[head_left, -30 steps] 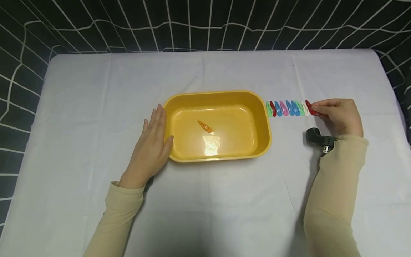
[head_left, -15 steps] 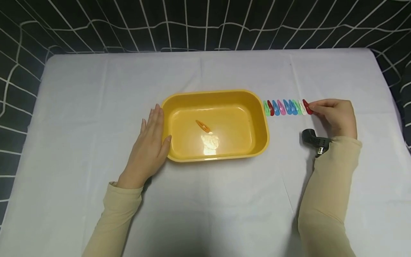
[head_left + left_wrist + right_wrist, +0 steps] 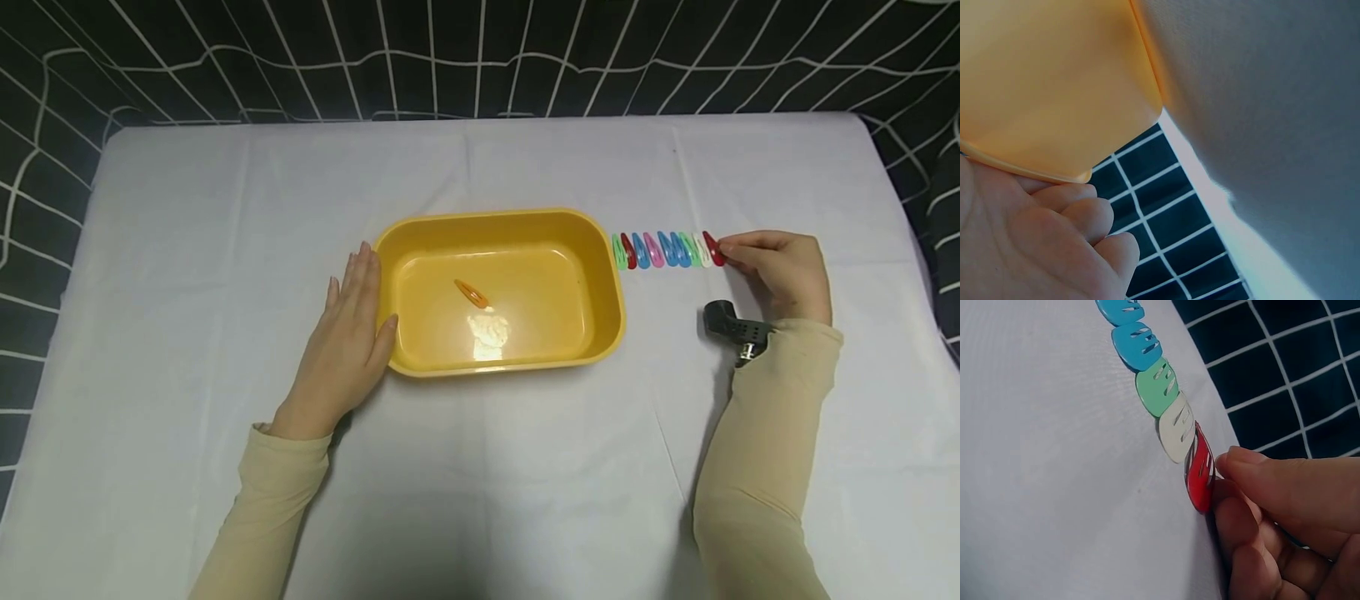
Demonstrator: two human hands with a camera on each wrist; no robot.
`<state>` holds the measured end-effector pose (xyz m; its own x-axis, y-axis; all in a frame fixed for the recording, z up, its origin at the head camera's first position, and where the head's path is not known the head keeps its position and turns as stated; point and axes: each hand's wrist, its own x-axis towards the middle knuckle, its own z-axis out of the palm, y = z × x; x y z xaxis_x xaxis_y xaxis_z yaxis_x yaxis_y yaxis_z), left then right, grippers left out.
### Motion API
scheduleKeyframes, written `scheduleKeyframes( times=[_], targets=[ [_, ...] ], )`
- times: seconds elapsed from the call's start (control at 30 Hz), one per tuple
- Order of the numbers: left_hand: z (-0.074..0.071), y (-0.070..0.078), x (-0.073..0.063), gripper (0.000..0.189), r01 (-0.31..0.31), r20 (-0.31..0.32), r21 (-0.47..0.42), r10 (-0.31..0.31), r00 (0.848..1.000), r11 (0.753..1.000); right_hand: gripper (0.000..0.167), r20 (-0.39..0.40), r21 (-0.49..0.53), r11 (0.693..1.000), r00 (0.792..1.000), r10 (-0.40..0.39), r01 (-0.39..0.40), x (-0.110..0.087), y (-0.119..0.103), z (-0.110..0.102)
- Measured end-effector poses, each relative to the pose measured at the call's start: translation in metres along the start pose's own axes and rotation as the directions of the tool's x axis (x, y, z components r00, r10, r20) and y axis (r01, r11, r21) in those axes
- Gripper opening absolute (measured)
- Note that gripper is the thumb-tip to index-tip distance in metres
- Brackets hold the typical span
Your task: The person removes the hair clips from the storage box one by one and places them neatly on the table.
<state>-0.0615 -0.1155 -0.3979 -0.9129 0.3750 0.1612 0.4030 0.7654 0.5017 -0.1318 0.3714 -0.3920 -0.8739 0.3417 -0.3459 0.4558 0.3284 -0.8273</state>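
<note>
A yellow tray stands mid-table with one orange hair clip lying inside it. My left hand rests along the tray's left rim, fingers straight and thumb over the edge. In the left wrist view those fingers touch the rim from outside. Right of the tray runs a row of snap hair clips in green, red, blue, pink and white. With thumb and fingertips, my right hand pinches a red hair clip at the row's right end. It stands tilted against the white hair clip.
White cloth covers the table. A dark fabric with a white grid hangs behind and beside it. On the right wrist sits a black camera mount, just above the tabletop.
My right hand has shifted slightly left with the red hair clip, bringing it closer to the white one. The left hand keeps its place at the tray. The head view has drifted a little.
</note>
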Motion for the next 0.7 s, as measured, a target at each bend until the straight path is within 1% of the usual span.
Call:
scheduleKeyframes(
  times=[0.1, 0.23, 0.3, 0.5, 0.6, 0.67, 0.7],
  targets=[
    [-0.0006, 0.0003, 0.0002, 0.063, 0.000, 0.002, 0.000, 0.000, 1.000, 1.000, 0.019, -0.002, -0.011, 1.000, 1.000, 0.002, -0.002, 0.0000, -0.0008, 0.0011],
    [-0.0009, 0.0002, 0.0001, 0.063, -0.004, -0.004, -0.001, 0.004, 1.000, 1.000, 0.022, 0.000, -0.040, 0.999, 1.000, -0.014, 0.014, 0.0007, -0.0018, 0.0032],
    [-0.0007, -0.0001, 0.0002, 0.063, -0.007, -0.010, -0.001, 0.007, 1.000, 1.000, 0.022, -0.001, -0.053, 0.998, 1.000, -0.023, 0.022, 0.0008, -0.0022, 0.0039],
    [-0.0005, -0.0004, 0.0001, 0.063, -0.008, -0.013, -0.003, 0.008, 1.000, 1.000, 0.015, -0.003, -0.048, 0.999, 1.000, -0.012, 0.012, -0.0006, -0.0026, 0.0029],
    [-0.0002, -0.0005, 0.0001, 0.063, -0.005, -0.009, -0.003, 0.005, 1.000, 1.000, 0.014, 0.000, -0.022, 1.000, 1.000, -0.008, 0.008, -0.0012, -0.0016, 0.0009],
    [0.0001, -0.0004, 0.0000, 0.063, -0.002, -0.006, -0.003, 0.002, 1.000, 1.000, 0.012, 0.005, 0.037, 0.999, 1.000, 0.004, -0.004, -0.0019, -0.0010, -0.0009],
    [0.0003, -0.0003, 0.0000, 0.063, 0.000, -0.004, -0.004, 0.000, 1.000, 1.000, 0.013, 0.009, 0.084, 0.996, 1.000, 0.010, -0.011, -0.0022, -0.0009, -0.0016]
  ],
)
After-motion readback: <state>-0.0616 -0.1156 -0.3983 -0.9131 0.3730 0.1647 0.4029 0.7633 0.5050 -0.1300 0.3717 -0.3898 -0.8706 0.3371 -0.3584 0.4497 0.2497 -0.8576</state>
